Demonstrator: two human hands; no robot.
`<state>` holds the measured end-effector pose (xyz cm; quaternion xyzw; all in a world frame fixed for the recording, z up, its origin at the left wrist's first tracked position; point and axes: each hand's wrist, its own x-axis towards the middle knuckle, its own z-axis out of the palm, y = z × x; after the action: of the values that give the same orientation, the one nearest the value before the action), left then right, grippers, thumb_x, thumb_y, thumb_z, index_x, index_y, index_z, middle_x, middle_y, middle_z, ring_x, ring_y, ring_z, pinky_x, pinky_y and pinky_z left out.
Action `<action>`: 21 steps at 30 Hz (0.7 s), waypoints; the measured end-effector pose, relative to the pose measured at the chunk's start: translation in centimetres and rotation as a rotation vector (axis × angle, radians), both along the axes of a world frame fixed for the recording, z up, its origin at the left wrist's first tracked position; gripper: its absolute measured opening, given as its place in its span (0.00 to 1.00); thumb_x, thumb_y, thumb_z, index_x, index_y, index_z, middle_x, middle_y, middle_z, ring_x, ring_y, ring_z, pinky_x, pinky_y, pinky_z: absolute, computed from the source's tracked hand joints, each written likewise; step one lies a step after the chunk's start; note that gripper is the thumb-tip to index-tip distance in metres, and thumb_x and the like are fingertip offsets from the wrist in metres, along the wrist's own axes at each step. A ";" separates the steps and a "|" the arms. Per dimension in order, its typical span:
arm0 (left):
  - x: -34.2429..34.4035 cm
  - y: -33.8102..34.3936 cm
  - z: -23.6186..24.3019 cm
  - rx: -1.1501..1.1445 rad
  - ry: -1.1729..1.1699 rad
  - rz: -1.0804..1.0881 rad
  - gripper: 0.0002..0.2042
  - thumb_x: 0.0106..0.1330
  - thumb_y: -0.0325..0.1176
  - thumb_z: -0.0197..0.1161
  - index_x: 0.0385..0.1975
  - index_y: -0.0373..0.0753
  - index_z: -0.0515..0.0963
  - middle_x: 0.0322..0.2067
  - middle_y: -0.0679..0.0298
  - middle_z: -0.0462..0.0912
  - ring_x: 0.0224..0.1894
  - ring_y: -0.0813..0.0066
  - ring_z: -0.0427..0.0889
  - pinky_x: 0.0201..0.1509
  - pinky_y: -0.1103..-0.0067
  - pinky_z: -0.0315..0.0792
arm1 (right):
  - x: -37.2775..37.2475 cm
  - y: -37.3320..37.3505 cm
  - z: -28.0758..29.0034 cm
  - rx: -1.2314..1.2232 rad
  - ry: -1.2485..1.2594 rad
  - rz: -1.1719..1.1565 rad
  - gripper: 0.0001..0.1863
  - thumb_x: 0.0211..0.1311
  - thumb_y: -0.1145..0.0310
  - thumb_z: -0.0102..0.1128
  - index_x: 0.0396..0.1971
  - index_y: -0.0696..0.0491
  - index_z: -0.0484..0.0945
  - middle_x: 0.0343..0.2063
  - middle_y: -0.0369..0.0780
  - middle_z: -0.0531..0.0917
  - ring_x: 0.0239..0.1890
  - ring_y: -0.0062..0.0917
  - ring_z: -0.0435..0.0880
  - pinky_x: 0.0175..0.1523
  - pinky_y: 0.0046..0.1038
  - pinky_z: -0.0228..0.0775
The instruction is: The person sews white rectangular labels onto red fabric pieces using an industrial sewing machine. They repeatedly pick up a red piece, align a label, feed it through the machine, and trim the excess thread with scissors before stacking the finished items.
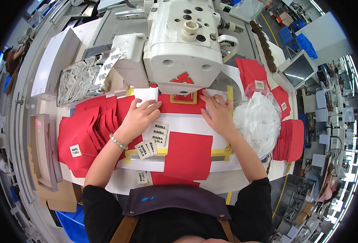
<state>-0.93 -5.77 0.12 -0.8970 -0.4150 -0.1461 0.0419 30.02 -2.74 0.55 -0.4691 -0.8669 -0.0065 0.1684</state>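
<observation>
A red fabric panel point(166, 107) lies flat under the head of a white sewing machine point(179, 56), beneath a small yellow-edged clamp frame point(183, 102). At the panel's left edge my left hand point(141, 115) rests with spread fingers, the fingertips near or on the red. My right hand point(218, 113) lies over the right end, fingers also spread and touching the panel. Neither hand grips anything. Several white printed labels point(159, 133) lie beside my left wrist. Nearer to me, another red panel point(189, 156) hangs toward the table's front edge.
Stacked red panels point(81, 129) stand at the left, one bearing a label. A box of crumpled pale strips point(79, 83) sits behind them. At the right are a white plastic bag point(258, 123), more red panels point(287, 139) and a small screen point(298, 72).
</observation>
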 end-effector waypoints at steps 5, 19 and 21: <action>-0.1 -0.1 0.0 -0.008 0.016 0.006 0.05 0.62 0.34 0.62 0.36 0.45 0.77 0.55 0.70 0.80 0.58 0.76 0.74 0.59 0.65 0.62 | 0.0 -0.5 0.4 0.001 -0.006 0.007 0.24 0.55 0.63 0.64 0.53 0.48 0.75 0.58 0.31 0.77 0.49 0.23 0.73 0.49 0.36 0.53; 0.5 -0.9 0.7 -0.016 0.073 0.029 0.18 0.60 0.30 0.61 0.51 0.43 0.78 0.57 0.69 0.77 0.58 0.76 0.74 0.60 0.66 0.62 | 0.3 -4.3 0.6 0.046 -0.115 0.014 0.24 0.55 0.62 0.65 0.53 0.48 0.78 0.56 0.30 0.78 0.48 0.20 0.75 0.48 0.34 0.53; 0.4 -0.9 0.8 -0.026 0.062 0.027 0.18 0.59 0.29 0.61 0.51 0.43 0.78 0.57 0.69 0.77 0.58 0.76 0.74 0.60 0.66 0.62 | 0.3 -4.5 0.4 0.022 -0.103 0.005 0.25 0.55 0.63 0.65 0.55 0.48 0.77 0.58 0.30 0.77 0.48 0.21 0.75 0.50 0.35 0.52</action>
<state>-0.56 -6.66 0.91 -0.8959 -0.4275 -0.1125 0.0452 30.35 -7.26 0.97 -0.4642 -0.8754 -0.0399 0.1287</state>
